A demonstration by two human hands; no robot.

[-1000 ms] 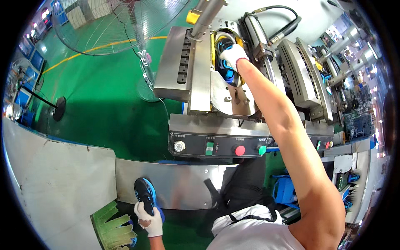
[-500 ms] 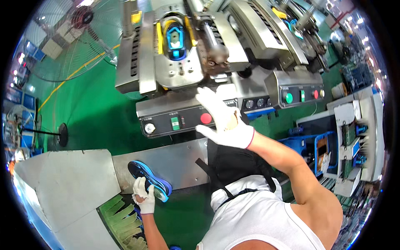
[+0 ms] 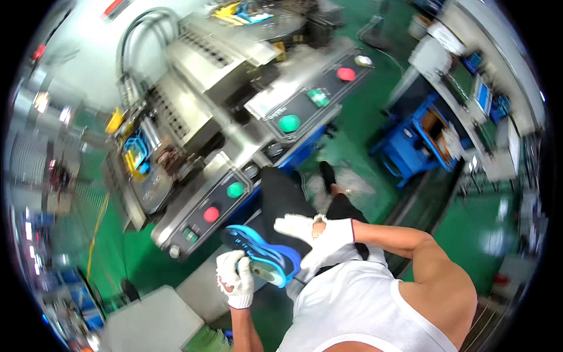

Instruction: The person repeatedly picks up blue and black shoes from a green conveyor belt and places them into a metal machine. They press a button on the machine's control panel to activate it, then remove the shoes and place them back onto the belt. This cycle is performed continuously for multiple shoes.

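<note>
- since the earlier frames the right hand (image 3: 314, 232) has left the machine's control panel (image 3: 205, 214) and come down to the blue sneaker (image 3: 261, 253) — fingers spread, palm against its heel end.
- left hand (image 3: 234, 278) is clenched on the shoe from below, sole side toward the body.
- sneaker sits between both hands, in front of the white shirt (image 3: 358, 305), just below the panel's red button (image 3: 211, 214) and green button (image 3: 235, 189).

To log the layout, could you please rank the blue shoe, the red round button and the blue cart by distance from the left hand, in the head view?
From the left hand:
1. Blue shoe, held.
2. Red round button, just above.
3. Blue cart, far upper right.
</note>
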